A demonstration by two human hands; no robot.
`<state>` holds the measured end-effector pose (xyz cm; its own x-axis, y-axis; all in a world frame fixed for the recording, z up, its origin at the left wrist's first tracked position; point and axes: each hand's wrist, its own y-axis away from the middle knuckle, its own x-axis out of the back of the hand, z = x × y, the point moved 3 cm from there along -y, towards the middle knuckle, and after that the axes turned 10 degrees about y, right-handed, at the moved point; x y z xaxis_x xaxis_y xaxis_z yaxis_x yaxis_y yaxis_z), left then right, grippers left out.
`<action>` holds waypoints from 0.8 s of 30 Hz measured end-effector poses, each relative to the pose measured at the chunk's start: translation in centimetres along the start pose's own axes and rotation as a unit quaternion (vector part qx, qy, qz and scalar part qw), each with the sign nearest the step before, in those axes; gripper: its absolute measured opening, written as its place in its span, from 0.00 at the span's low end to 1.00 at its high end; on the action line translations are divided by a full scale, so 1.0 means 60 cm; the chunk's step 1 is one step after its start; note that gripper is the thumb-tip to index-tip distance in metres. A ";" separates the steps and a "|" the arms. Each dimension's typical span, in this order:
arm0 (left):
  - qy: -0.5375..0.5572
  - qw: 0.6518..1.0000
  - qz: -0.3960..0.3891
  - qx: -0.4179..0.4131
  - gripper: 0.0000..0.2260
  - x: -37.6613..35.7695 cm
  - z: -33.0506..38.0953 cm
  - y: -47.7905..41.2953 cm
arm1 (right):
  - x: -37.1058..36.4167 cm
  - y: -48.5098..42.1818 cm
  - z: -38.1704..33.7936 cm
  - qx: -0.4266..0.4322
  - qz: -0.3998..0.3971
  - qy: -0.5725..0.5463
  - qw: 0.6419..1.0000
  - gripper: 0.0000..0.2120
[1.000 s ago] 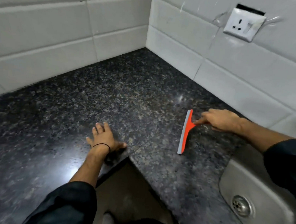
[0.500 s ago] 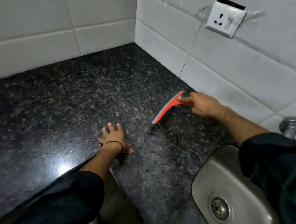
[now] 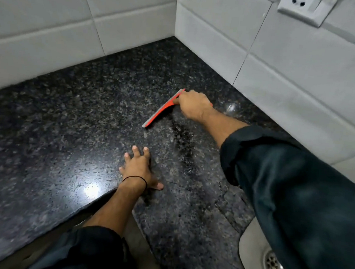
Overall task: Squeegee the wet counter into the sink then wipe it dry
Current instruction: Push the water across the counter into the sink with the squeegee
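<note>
My right hand (image 3: 192, 105) grips the handle of an orange squeegee (image 3: 160, 112) with a grey blade, whose edge rests on the dark speckled granite counter (image 3: 68, 116) toward the back corner. A darker wet streak (image 3: 183, 134) runs from the blade toward the steel sink (image 3: 250, 244) at the lower right, whose drain (image 3: 273, 265) shows beside my sleeve. My left hand (image 3: 138, 169) lies flat on the counter near its inner front edge, fingers spread, holding nothing.
White tiled walls (image 3: 303, 65) meet in a corner behind the counter. A wall socket (image 3: 301, 8) sits high on the right wall. The counter's L-shaped front edge (image 3: 96, 200) wraps around my body. A lamp glare (image 3: 91, 190) shines left of my wrist.
My right hand has carried the squeegee away from the sink toward the back corner, turning the blade to a slant. My left hand has stayed flat on the counter.
</note>
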<state>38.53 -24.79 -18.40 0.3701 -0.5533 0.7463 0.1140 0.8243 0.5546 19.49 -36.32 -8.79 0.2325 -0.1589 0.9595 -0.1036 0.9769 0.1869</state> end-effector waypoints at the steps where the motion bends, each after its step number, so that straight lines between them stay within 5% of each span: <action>1: 0.000 1.000 -0.001 0.002 0.63 0.000 -0.002 -0.004 | -0.010 0.013 0.012 -0.007 -0.012 -0.018 1.000 0.21; 5: -0.003 1.000 -0.011 0.015 0.63 -0.004 -0.001 -0.008 | -0.055 0.114 0.078 -0.038 -0.072 -0.062 0.995 0.15; 13: -0.009 0.998 -0.014 0.053 0.58 0.014 0.016 0.022 | -0.093 0.349 0.230 -0.115 -0.169 0.018 0.979 0.22; 17: -0.020 0.999 0.007 0.037 0.52 0.021 0.036 0.040 | -0.091 0.413 0.261 -0.124 -0.206 0.043 0.970 0.14; 24: -0.024 0.993 -0.015 -0.114 0.50 -0.033 0.159 0.034 | -0.056 0.442 0.269 -0.131 -0.066 -0.085 0.986 0.28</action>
<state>29.22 -23.19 -15.22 0.3195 -0.5794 0.7498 0.3318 0.8096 0.4842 0.34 -12.18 -3.65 0.0599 -0.2869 0.9561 0.1751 0.9460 0.2729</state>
